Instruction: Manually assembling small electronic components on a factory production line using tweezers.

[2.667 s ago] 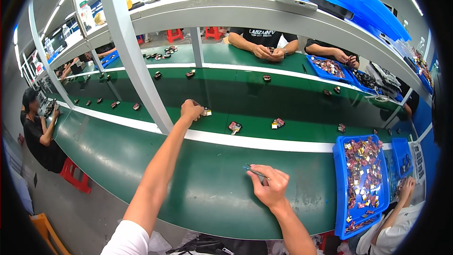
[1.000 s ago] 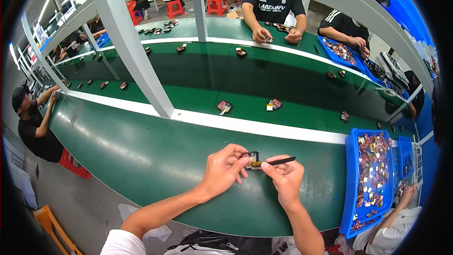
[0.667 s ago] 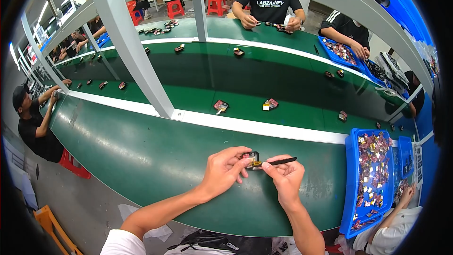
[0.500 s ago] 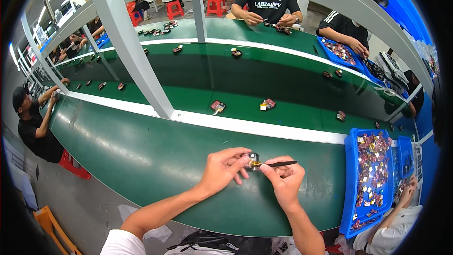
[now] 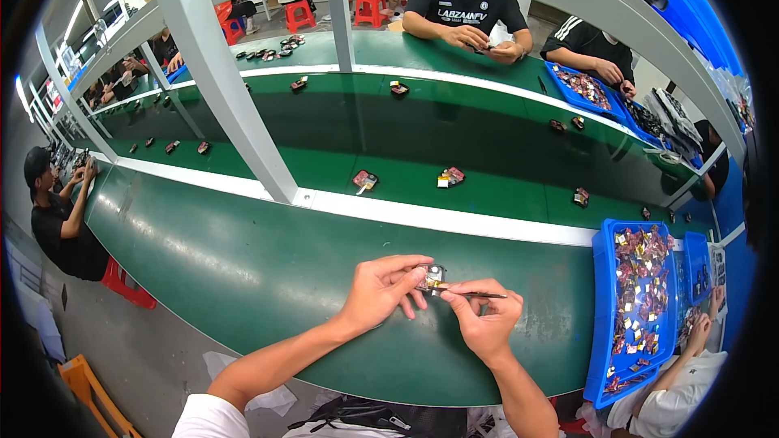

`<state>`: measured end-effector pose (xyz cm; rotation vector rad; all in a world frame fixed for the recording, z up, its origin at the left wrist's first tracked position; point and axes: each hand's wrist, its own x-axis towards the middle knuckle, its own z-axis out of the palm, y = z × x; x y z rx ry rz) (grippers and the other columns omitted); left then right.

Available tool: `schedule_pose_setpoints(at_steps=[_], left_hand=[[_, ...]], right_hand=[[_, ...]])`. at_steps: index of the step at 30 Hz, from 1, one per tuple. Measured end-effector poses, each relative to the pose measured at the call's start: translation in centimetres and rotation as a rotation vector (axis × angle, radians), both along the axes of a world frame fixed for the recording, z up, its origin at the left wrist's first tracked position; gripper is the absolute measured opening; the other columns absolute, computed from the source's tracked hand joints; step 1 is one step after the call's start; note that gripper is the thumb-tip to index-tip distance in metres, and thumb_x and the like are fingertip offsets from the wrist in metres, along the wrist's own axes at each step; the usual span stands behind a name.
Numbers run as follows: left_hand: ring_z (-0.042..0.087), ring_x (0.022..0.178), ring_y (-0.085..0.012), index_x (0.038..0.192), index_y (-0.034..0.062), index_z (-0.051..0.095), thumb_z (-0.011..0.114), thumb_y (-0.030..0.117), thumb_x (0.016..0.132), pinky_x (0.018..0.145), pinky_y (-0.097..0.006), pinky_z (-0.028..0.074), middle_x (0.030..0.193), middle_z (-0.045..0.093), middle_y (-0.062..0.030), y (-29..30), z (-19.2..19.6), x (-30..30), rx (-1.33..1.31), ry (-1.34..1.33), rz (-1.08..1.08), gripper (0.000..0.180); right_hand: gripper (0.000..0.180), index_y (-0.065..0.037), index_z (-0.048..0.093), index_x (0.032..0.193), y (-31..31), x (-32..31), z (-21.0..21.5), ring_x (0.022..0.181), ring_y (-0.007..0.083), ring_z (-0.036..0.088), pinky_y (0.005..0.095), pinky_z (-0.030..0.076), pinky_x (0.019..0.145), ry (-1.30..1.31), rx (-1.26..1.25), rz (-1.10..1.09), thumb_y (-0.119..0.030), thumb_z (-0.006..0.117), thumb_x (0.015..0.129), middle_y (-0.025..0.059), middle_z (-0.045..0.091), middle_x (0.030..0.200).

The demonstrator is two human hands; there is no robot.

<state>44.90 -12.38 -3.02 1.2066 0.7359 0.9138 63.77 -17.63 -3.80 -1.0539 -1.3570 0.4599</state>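
Note:
My left hand [image 5: 380, 294] is closed on a small black electronic unit [image 5: 436, 274], whose open face shows a pinkish board and a yellowish strip. Pinched in my right hand [image 5: 489, 323] is a slim black tool [image 5: 487, 295] that looks like tweezers. Its front end reaches the yellowish strip on the unit; whether it touches is too small to tell. Both hands are above the near green worktop [image 5: 268, 264].
At right stands a blue tray [image 5: 601, 308] full of small boards. Beyond a white rail [image 5: 454, 223], a green conveyor [image 5: 324, 158] carries spaced units, such as one board [image 5: 451, 178]. A grey post [image 5: 235, 89] rises left of centre. Co-workers sit around.
My right hand has shifted slightly left and turned the tool over the unit. Units on the conveyor have slid a little left. The co-worker opposite now holds something white.

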Motion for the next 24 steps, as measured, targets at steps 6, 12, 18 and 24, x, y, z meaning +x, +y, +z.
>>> schedule_pose_setpoints(at_steps=[6, 12, 18, 24], left_hand=[[0.072, 0.072, -0.0201, 0.125, -0.0105, 0.063, 0.062, 0.007, 0.101, 0.053, -0.026, 0.059, 0.097, 0.067, -0.014, -0.3, 0.4, 0.1, 0.036, 0.018, 0.052, 0.03], [0.072, 0.071, -0.0193, 0.122, -0.0105, 0.065, 0.062, 0.005, 0.1, 0.053, -0.026, 0.058, 0.094, 0.064, -0.0126, -0.2, 0.8, 0.1, 0.053, 0.038, 0.048, 0.027], [0.07, 0.069, -0.0179, 0.122, -0.0108, 0.065, 0.062, 0.006, 0.1, 0.052, -0.026, 0.058, 0.094, 0.066, -0.013, -0.2, 0.9, -0.3, 0.055, 0.036, 0.068, 0.027], [0.07, 0.068, -0.0173, 0.122, -0.0106, 0.065, 0.062, 0.006, 0.101, 0.051, -0.026, 0.057, 0.093, 0.065, -0.0124, -0.2, 1.1, -0.3, 0.063, 0.037, 0.078, 0.028]], right_hand=[[0.011, -0.001, 0.073, 0.083, -0.1, 0.1, 0.3, 0.045, 0.0009, 0.044, 0.0193, 0.03, 0.043, -0.002, -0.04, 0.014, 0.001, 0.083, 0.079, 0.0047, 0.074, 0.075], [0.012, 0.002, 0.073, 0.086, 0.0, 0.3, 0.0, 0.046, 0.0009, 0.045, 0.0197, 0.029, 0.044, 0.084, -0.142, 0.045, 0.002, 0.083, 0.078, 0.004, 0.068, 0.071], [0.014, -0.002, 0.075, 0.087, 0.0, -0.3, 0.6, 0.042, 0.0017, 0.041, 0.0206, 0.027, 0.042, 0.012, -0.035, 0.011, 0.0, 0.085, 0.076, 0.0028, 0.07, 0.068], [0.015, -0.004, 0.075, 0.086, -0.1, -0.4, 1.0, 0.039, 0.0028, 0.04, 0.0208, 0.031, 0.041, -0.089, 0.036, 0.029, 0.0, 0.084, 0.075, 0.0061, 0.077, 0.081]])
